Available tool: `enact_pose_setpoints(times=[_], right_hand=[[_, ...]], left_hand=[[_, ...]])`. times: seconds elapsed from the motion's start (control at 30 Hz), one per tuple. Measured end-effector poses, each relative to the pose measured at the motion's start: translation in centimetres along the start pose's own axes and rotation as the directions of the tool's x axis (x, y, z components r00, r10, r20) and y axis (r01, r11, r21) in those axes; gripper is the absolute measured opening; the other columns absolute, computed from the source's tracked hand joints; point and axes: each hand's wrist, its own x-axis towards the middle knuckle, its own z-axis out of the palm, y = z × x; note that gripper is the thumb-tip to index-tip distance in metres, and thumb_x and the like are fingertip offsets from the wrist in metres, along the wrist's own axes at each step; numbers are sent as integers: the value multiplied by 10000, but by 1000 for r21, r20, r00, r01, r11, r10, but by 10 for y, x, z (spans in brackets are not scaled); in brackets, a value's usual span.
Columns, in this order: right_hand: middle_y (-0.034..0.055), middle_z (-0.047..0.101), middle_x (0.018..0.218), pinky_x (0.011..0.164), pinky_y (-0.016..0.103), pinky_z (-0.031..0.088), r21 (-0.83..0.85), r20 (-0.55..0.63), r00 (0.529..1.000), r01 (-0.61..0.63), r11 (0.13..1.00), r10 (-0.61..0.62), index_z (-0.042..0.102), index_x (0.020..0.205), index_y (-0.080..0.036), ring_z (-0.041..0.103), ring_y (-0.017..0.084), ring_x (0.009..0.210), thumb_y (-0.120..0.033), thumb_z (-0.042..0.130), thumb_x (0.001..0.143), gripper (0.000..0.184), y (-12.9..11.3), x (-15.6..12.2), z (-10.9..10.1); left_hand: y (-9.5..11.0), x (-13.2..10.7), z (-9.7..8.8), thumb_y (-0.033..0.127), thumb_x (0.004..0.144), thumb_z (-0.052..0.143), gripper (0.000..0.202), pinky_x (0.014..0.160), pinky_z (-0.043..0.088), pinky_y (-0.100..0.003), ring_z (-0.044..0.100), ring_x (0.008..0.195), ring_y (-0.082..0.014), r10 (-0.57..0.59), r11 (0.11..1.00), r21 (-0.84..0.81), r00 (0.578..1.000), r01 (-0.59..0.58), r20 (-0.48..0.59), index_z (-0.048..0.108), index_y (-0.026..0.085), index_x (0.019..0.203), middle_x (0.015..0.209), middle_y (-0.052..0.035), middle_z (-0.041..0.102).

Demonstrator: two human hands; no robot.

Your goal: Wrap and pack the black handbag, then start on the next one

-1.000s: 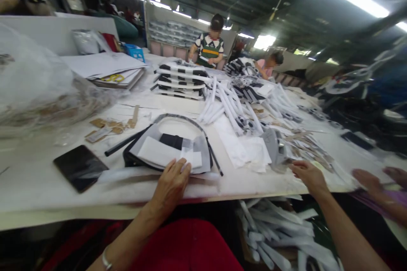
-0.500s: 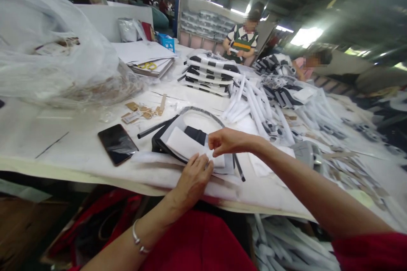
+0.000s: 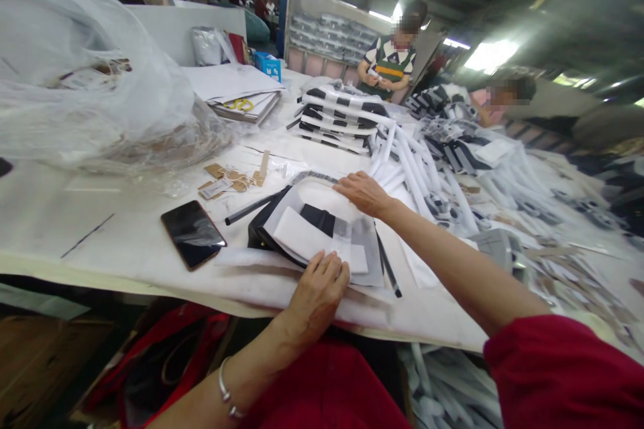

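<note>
One black bag (image 3: pixel 318 216) lies flat on the white table (image 3: pixel 135 234), close to its near edge, with a grey sheet (image 3: pixel 373 251) and a folded white pad (image 3: pixel 304 236) on top of it. Clear tape (image 3: pixel 343 229) crosses the pad. At the bag's near edge, the left hand (image 3: pixel 322 285) rests its bent fingers on the pad; its thumb is hidden, so I cannot tell whether it grips. At the bag's far side, the right hand (image 3: pixel 363 193) bends its fingers at the wrapped handle (image 3: pixel 312 176) (whether they close around it, I cannot tell). Just left of the bag lies a dark phone (image 3: pixel 194 234), and beyond its far left side are brown tags (image 3: pixel 234 177). Behind the bag stands a stack of wrapped black-and-white pieces (image 3: pixel 342 117); to its far right, white tubes (image 3: pixel 415 171) sprawl in a heap. Well beyond the bag, a co-worker in a striped top (image 3: pixel 390 67) holds something small and pale.
</note>
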Motion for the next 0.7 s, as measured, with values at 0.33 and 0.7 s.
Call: enact_pose_setpoints(times=[0.33, 0.7], right_hand=[[106, 679, 1248, 1041, 405, 483, 605, -141, 844, -340, 720, 518, 640, 1229, -178, 629, 231, 1165, -363, 366, 1019, 392, -118, -78, -3], [91, 615, 1345, 966, 442, 561, 375, -358, 911, -59, 925, 203, 614, 1319, -253, 635, 309, 1167, -509, 517, 900, 500, -122, -114, 107]], left_hand=[[1, 0, 3, 132, 946, 440, 318, 1120, 376, -435, 558, 1173, -227, -40, 995, -89, 997, 45, 60, 538, 125, 1248, 1174, -122, 623], [-17, 12, -26, 194, 894, 520, 309, 860, 513, -310, 648, 927, -195, -25, 978, -195, 967, 77, 254, 550, 86, 1181, 1021, -100, 689]])
